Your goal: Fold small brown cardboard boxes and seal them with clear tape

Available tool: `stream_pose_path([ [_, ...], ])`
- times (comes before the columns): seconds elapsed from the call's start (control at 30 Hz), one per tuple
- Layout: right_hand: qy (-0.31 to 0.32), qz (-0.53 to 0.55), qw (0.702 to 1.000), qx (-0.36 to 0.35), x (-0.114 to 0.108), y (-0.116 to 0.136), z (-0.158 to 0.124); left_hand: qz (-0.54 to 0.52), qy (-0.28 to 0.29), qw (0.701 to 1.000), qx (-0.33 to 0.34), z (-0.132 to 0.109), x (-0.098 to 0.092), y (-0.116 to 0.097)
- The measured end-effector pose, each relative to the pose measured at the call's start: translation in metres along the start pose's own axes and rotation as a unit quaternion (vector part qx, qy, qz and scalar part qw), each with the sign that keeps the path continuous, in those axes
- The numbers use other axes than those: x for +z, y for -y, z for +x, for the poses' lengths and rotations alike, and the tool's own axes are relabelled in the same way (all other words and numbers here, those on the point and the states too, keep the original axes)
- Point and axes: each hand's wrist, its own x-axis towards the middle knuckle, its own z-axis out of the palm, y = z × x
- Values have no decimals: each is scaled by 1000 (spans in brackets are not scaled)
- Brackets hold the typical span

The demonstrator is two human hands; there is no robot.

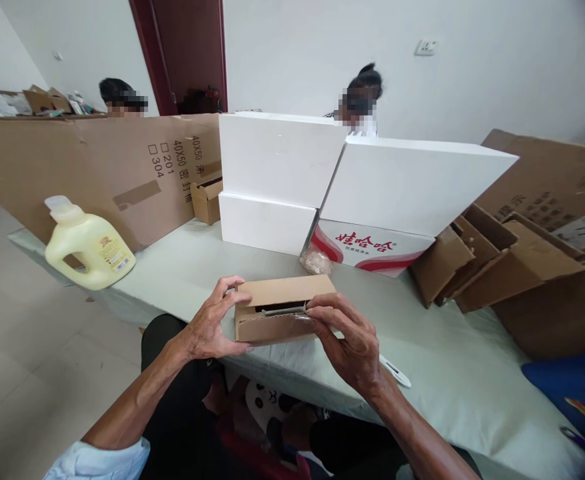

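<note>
A small brown cardboard box (277, 329) lies near the front edge of the cloth-covered table, its lid slightly raised. Through the gap a dark interior and a thin grey strip (283, 310) show. My left hand (215, 323) grips the box's left end, thumb low on the front and fingers over the top. At the right end, my right hand (345, 333) is closed, fingertips pinching at the front edge of the opening beside the strip. Whether those fingers also hold the strip is hidden. A white utility knife (395, 371) lies just right of my right wrist.
White boxes (277, 160) stand stacked at the back, with a crumpled clear plastic bundle (316, 261) before them. A pale yellow jug (90, 247) stands at left. Open cardboard boxes (492, 260) lean at right, near a blue object (572, 393). Two people sit beyond the boxes.
</note>
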Motion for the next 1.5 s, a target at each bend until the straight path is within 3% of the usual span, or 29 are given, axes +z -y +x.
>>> stream_pose_path([
  [0.43, -5, 34, 999, -12, -2, -4, 1, 61, 39, 997, 0, -5, 1, 1],
  [0.6, -9, 48, 999, -17, 1, -5, -1, 64, 21, 998, -1, -9, 5, 3],
  [0.93, -32, 4, 999, -17, 15, -19, -3, 128, 11, 990, 52, -6, 8, -4],
  [1.1, -37, -1, 999, -23, 21, -26, -1, 138, -27, 983, 116, -1, 7, -12],
  [1.17, -36, 1, 999, -20, 23, -29, -1, 162, -18, 978, 130, 2, 6, -13],
  [1.3, -34, -3, 999, -8, 24, -32, -4, 215, 18, 968, 128, 6, 5, -11],
  [1.5, -25, 1, 1000, -15, 24, -33, -12, 226, 19, 969, 103, 6, 13, -3],
])
